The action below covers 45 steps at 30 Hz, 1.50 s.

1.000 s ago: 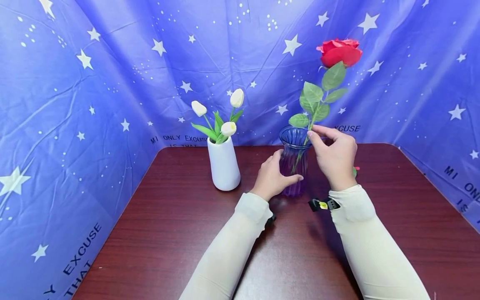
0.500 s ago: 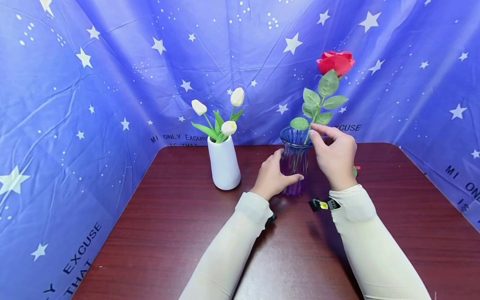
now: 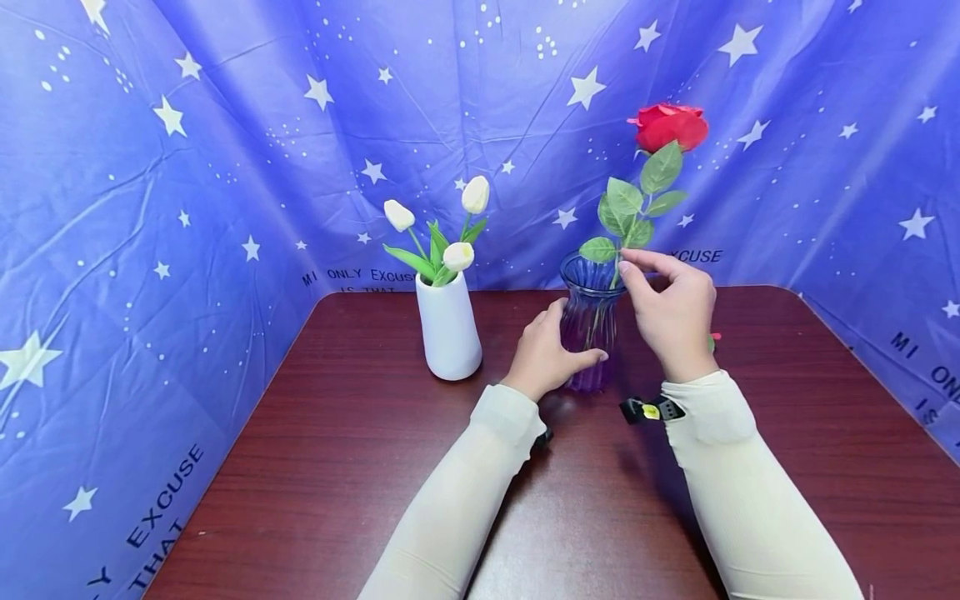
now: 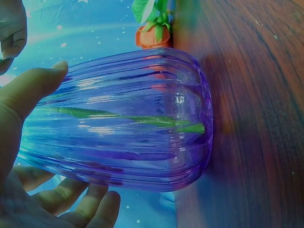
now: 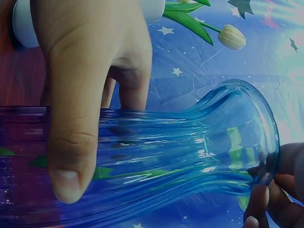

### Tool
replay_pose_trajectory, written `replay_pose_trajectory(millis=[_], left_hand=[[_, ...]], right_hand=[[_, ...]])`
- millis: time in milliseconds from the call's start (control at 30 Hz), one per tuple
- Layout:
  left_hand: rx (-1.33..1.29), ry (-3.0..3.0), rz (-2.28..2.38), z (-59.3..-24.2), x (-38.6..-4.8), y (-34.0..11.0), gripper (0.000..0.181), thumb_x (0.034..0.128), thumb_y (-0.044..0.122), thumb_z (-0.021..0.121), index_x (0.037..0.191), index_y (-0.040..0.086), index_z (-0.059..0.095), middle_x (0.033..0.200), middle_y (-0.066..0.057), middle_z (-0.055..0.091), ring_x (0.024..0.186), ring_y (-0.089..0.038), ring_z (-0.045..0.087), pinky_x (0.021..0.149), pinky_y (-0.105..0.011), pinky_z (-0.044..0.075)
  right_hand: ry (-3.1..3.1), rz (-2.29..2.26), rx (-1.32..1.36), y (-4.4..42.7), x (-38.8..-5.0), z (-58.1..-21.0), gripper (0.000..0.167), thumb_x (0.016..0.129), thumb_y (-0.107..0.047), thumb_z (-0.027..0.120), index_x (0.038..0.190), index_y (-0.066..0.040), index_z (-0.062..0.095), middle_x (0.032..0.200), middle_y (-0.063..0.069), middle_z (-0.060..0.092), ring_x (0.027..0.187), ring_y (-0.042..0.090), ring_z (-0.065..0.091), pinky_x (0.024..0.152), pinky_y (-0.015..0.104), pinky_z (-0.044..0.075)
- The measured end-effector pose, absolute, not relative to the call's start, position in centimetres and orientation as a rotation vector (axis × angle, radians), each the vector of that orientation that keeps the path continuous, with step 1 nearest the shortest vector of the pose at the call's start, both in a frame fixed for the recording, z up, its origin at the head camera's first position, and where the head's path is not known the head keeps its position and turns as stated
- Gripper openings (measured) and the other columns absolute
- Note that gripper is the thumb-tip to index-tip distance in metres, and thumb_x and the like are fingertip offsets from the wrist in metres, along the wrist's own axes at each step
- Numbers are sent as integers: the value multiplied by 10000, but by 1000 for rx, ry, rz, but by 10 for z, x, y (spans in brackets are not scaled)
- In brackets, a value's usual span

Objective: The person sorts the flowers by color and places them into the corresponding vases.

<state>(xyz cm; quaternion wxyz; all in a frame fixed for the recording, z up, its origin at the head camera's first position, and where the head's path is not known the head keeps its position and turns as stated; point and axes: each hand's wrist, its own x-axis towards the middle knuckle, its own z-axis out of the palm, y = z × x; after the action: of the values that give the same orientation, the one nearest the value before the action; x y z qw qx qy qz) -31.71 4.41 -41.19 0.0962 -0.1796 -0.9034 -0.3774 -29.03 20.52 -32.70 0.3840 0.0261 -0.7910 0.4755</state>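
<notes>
A fluted blue-purple glass vase [image 3: 592,312] stands upright on the table, with my left hand [image 3: 543,354] gripping its body, thumb in front. My right hand [image 3: 675,312] pinches the stem of a red rose [image 3: 671,127] between thumb and fingers, right at the vase's rim. Bloom and leaves rise above the mouth. Seen through the glass in the left wrist view, the green stem [image 4: 159,119] reaches down near the vase's base. The right wrist view shows my left thumb [image 5: 73,156] lying across the vase and my right fingertips touching its rim.
Left of my hands stands a white vase [image 3: 448,329] with white tulips [image 3: 475,195]. Another flower [image 4: 153,35], orange in the left wrist view, lies beyond the glass vase; my right hand mostly hides it from the head. A blue starry curtain [image 3: 247,167] borders the wooden table [image 3: 337,467].
The rose has come down into the vase, mostly during the first half second, and its bloom and leaves have turned slightly since. My left hand keeps its place on the glass.
</notes>
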Motion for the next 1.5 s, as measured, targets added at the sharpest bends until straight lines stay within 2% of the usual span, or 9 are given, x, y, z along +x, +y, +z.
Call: replay_pose_trajectory(millis=[200,533,967,1200,1500], left_hand=[[-531,-2677,-1107,-412,-316,43,997,786,537,866,1563,126,396,1457,-65,580,1335,-241,582,1097,-378,491],[-505,-2702,-1126,-413,-316,44,1004,788,554,855,1575,147,383,1468,-59,566,1337,-243,577,1093,-402,496],[-467,-2765,-1010,-407,-313,47,1031,771,623,835,1557,135,381,1407,-58,577,1259,-245,616,1058,-395,521],[-463,-2820,-958,-404,-312,46,1023,797,598,824,1572,119,359,1449,-74,556,1275,-271,609,1068,-415,514],[-478,-2798,-954,-404,-311,48,989,798,581,827,1551,121,380,1416,-74,574,1234,-283,628,1038,-429,532]], right_hand=[[-2015,1219,103,209,-290,-326,151,917,-232,778,1054,-217,842,949,-4,788,682,17,622,580,144,443],[-1982,1240,123,217,-283,-320,127,876,-222,826,993,-178,846,866,-186,724,683,36,632,609,149,472],[-2090,1226,-20,243,-275,-313,174,882,-292,803,994,-162,832,819,-201,706,673,16,638,600,164,463],[-2293,1112,-37,260,-273,-315,213,894,-358,777,1013,-185,812,905,-217,704,694,-68,632,655,173,448],[-2403,1031,-97,281,-275,-319,277,905,-417,757,1032,-177,809,722,-426,552,774,26,573,705,262,400]])
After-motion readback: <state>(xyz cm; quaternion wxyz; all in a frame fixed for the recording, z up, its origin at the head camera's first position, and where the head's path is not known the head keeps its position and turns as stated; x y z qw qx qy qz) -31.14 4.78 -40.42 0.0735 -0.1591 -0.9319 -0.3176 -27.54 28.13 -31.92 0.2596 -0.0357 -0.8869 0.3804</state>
